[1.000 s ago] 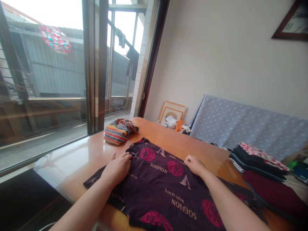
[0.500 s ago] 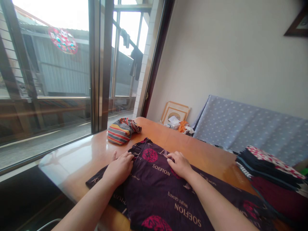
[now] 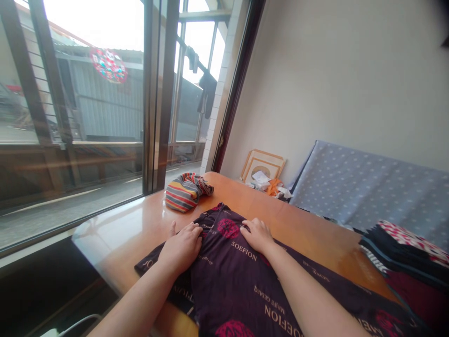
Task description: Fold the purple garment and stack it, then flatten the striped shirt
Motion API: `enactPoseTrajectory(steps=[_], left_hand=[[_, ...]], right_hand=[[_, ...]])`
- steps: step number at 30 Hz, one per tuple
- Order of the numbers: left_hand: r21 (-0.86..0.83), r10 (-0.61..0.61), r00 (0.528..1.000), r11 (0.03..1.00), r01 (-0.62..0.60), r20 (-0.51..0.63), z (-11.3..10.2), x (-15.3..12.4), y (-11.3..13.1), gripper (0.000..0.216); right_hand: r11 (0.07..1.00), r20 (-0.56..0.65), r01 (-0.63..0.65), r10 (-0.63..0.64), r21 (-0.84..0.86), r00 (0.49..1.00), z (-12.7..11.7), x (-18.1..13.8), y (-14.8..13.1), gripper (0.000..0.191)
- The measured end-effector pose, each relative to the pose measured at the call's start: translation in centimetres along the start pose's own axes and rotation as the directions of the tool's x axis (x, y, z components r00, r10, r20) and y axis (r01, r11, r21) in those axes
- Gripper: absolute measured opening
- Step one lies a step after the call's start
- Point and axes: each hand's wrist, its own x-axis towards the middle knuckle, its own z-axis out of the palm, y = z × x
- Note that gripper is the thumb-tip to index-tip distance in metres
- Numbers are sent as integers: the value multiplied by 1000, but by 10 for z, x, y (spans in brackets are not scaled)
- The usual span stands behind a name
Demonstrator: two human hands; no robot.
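A dark purple printed garment (image 3: 224,276), with red round motifs and gold "SOEFION" lettering, lies spread on the wooden table (image 3: 308,238). My left hand (image 3: 182,248) grips a gathered fold at its left side, with the thumb resting out on the tabletop. My right hand (image 3: 257,235) has curled fingers on the fabric near the upper edge, a short gap from my left hand. The garment's lower part runs out of view at the bottom. A striped cloth bundle (image 3: 187,192) sits just beyond my left hand.
A stack of folded clothes (image 3: 403,252) lies at the right edge of the table. Wooden picture frames (image 3: 263,167) and orange and white scraps (image 3: 273,187) stand at the far end, by a grey dotted cloth (image 3: 372,187). A large window (image 3: 105,103) runs along the left.
My right hand has slid left across the garment, closer to my left hand. My view has turned left, so the table and objects sit further right in the frame.
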Motion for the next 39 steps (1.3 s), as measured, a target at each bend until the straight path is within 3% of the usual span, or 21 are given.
enactPoseTrajectory(steps=[3,6,9,13,21,25,29,34,39], left_hand=[[4,-8,1000,1000,8,7,0,0,0,33],[8,-9,1000,1000,9,12,-3,-1,2,33],[14,-3,1000,1000,4,-4,-7,-3,6,32],[8,4,1000,1000,-4,-24,-10,-4,9,32],[5,-4,999,1000,4,-39,-8,-4,6,30],[-3,-11,1000,1000,11,-27,-10,-5,7,30],[-14,-9,1000,1000,9,-26,-10,-6,7,29],[-15,-7,999,1000,7,-34,-7,-5,5,29],[2,3,1000,1000,-3,-20,-7,-4,5,30]], right_hand=[[995,-35,-99,98,-26,995,-2,10,-7,36],[1000,-96,24,-23,9,995,2,15,-23,34],[994,-42,111,-110,10,993,10,19,-37,36],[999,0,-10,10,-42,1000,11,34,-41,41],[995,46,87,-85,-47,995,16,63,-62,40],[996,81,40,-34,-77,996,24,69,-62,46],[997,78,12,-6,-78,997,28,71,-63,52],[997,76,78,-78,5,994,31,65,-70,55],[994,46,90,-93,58,995,15,48,-71,52]])
